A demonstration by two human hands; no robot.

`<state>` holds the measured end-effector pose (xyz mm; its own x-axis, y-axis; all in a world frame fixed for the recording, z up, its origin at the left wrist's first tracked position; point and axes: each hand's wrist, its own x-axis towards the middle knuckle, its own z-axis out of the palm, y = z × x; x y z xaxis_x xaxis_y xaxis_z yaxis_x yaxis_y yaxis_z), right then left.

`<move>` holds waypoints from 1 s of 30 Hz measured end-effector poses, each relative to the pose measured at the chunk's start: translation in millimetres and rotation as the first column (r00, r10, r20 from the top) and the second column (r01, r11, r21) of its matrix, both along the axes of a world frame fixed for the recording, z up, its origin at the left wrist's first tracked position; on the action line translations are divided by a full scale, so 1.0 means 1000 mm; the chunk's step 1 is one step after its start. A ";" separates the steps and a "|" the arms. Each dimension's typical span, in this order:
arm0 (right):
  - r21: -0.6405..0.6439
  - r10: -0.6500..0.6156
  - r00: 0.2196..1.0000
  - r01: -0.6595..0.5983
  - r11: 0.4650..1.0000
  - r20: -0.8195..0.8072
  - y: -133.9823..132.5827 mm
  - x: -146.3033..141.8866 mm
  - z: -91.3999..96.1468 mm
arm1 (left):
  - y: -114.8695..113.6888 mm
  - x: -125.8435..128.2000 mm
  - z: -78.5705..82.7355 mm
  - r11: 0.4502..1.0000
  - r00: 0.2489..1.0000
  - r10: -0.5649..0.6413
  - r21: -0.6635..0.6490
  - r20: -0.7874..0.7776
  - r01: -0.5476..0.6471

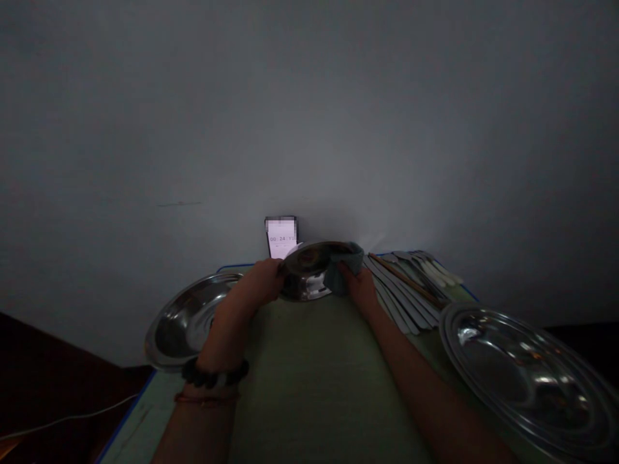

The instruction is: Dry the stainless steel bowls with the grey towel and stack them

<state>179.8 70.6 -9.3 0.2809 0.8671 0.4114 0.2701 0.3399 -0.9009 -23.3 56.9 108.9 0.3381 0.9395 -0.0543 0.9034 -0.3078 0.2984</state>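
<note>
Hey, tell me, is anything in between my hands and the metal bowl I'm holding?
On the right, yes: a greyish cloth sits between your right hand and the right side of the metal bowl. Nothing visible comes between your left hand and the bowl's left edge.

Held bowl (302,287) silver; cloth (334,276) grey-green; tabletop (309,380) green, edging (126,417) blue; bracelet (207,376) black, cord (207,401) reddish; wall (309,116) grey.
</note>
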 end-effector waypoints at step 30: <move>0.153 0.100 0.730 -0.271 0.950 0.676 -0.047 0.008 0.121 | -0.035 0.016 0.024 0.987 0.995 -0.042 0.149 -0.085 0.054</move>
<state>187.6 23.4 111.8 -0.2885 0.7306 0.6188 0.6702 0.6156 -0.4145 -7.4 22.1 133.3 0.3834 0.9218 0.0575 0.9058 -0.3875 0.1713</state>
